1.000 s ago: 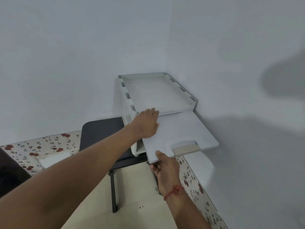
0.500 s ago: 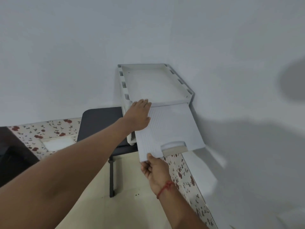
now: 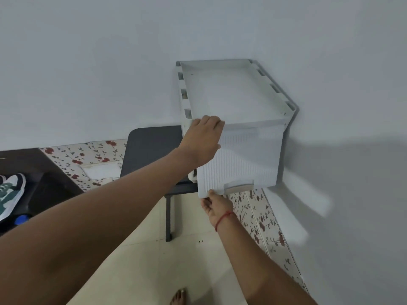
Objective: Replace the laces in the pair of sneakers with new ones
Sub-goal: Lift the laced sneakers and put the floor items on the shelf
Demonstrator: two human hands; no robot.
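- A white plastic drawer unit (image 3: 231,89) stands in the far corner where two pale walls meet; its flat top has a raised rim with slots along both sides
- The ribbed drawer front (image 3: 242,159) faces the camera, with a recessed handle (image 3: 239,187) low on its face
- The left hand (image 3: 201,139) lies flat on the upper left of the drawer front, fingers straight and together, their tips at the front lip of the unit's top; it grips nothing
- The right hand (image 3: 217,205) is below the drawer's near bottom edge, left of the handle; its fingertips touch that edge from beneath, fingers loosely bent; whether they hook the edge cannot be told; a red thread (image 3: 222,218) circles that wrist
- A dark chair (image 3: 152,148) stands just left of the unit, its seat partly hidden by the left arm; one leg reaches the cream floor tiles
- A sneaker (image 3: 10,192), white and green with a dark collar, lies at the far left edge of view on a dark surface (image 3: 33,164), well apart from both hands; only one shoe shows, and its lacing is too small to judge
- A floral tile band (image 3: 88,157) runs along the base of both walls
- A bare foot (image 3: 179,297) shows at the near edge
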